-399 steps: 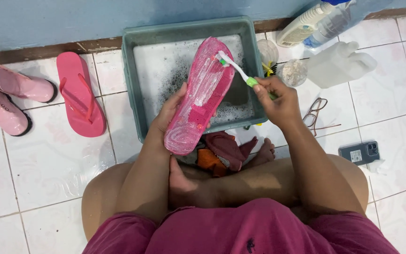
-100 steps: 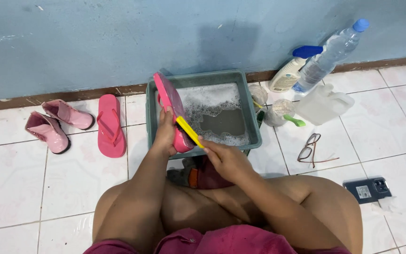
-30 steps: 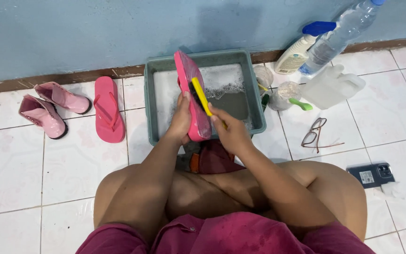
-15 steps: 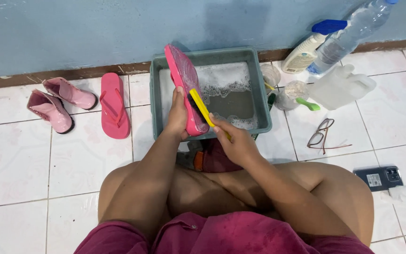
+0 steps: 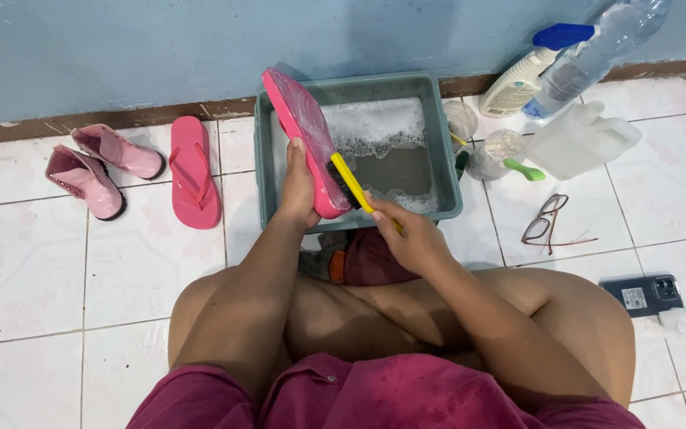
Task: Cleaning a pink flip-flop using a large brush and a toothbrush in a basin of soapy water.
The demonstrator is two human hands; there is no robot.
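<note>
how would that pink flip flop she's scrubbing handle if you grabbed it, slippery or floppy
Likely slippery: the pink flip flop is held over a tub of suds. Probably light, since the left hand props it up alone. It looks thin, so it would probably flex under the brush.

Glasses [image 5: 551,222], phone [image 5: 642,292] (floor, right side).

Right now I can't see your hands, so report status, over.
Left hand holds pink flip-flop over basin. Right hand scrubs with yellow brush. Nothing in the way.
</note>
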